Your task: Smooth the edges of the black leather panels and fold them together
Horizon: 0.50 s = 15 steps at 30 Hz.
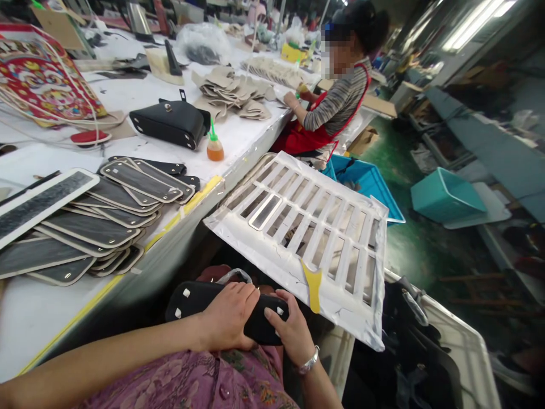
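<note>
Over my lap lies a long black bag panel (198, 298) with rounded ends and small white bits stuck near both ends. My left hand (230, 312) is closed over its middle, fingers across the top and thumb at the lower edge. With my right hand (292, 326), a silver bracelet at the wrist, I pinch the right end beside one white bit. Part of the panel is hidden under my hands. On the table to the left sits a pile of dark panels (102, 224) with pale edges and metal studs.
A white slatted rack (293, 250) stands ahead, bearing one framed strip (264, 211) and a yellow scraper (314, 287). A black bag (170, 122) and a small glue bottle (215, 149) stand on the table (247, 136). A co-worker (336, 96) sits beyond. Blue bins (361, 184) occupy the floor.
</note>
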### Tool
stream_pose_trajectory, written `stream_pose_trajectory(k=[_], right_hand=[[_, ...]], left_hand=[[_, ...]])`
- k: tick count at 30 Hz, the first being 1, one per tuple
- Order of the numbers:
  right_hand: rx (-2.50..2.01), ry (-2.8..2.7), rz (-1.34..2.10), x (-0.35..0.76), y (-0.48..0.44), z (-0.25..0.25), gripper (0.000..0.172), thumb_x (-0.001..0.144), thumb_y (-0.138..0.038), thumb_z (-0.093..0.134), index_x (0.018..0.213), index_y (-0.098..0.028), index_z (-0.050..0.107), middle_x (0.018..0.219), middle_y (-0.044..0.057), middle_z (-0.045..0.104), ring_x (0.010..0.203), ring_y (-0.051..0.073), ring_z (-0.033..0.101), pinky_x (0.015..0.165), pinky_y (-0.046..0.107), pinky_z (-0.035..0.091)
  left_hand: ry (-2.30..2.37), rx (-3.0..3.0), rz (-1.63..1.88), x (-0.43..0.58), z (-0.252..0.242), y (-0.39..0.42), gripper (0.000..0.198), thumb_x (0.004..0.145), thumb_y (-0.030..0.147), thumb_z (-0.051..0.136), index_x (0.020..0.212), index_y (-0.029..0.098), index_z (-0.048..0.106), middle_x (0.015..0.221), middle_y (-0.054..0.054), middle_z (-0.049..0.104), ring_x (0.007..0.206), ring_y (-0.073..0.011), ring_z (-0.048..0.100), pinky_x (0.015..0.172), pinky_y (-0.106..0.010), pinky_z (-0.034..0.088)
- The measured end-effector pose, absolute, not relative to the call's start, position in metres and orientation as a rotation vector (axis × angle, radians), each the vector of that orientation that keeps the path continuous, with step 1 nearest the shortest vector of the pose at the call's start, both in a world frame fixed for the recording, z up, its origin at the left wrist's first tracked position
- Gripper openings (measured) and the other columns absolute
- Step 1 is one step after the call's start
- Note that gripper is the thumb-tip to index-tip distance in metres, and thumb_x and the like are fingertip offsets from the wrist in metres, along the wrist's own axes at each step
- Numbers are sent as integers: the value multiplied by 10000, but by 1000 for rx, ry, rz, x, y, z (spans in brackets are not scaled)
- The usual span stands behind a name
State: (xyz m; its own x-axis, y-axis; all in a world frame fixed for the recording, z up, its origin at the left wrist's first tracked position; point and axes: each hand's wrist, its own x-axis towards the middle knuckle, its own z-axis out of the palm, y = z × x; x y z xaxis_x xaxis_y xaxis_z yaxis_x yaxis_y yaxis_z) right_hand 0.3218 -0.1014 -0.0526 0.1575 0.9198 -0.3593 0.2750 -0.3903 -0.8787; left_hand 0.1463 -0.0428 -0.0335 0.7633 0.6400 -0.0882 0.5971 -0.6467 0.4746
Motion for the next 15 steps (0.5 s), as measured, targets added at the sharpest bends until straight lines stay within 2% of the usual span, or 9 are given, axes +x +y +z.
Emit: stream_pose_trajectory(k=[7, 9, 12, 15], right_hand=[[-1713, -1186, 1326, 328, -99, -51, 324, 768, -399, 558, 1007, -181, 533, 938, 42, 626, 859, 207, 584, 797, 356, 470], [-1678, -1161, 1329, 330, -101, -53, 345, 756, -386, 578, 1031, -184, 524, 984, 48, 617, 891, 211, 580, 821, 362, 464], [-1580, -1019, 1296, 333, -112, -59, 450, 740, -358, 605, 1135, -205, 453, 1167, 75, 550, 1078, 229, 514, 943, 400, 406], [-1505, -906, 1291, 336, -126, -62, 413, 774, -350, 575, 1141, -211, 444, 1186, 91, 538, 1115, 235, 493, 967, 427, 392]], left_hand=[[955, 2458, 100, 150, -29, -40, 551, 530, 431, 649, 979, 156, 488, 961, -94, 532, 886, -271, 484, 828, -396, 364], [941, 2472, 89, 153, -29, -42, 595, 543, 425, 641, 1045, 151, 473, 1010, -109, 528, 931, -285, 477, 853, -405, 345], [867, 2487, 109, 160, -30, -45, 678, 574, 423, 626, 1157, 148, 414, 1115, -123, 500, 1004, -296, 457, 889, -411, 317], [830, 2462, 135, 168, -31, -45, 651, 583, 412, 631, 1142, 158, 416, 1101, -110, 505, 988, -284, 467, 883, -399, 325]])
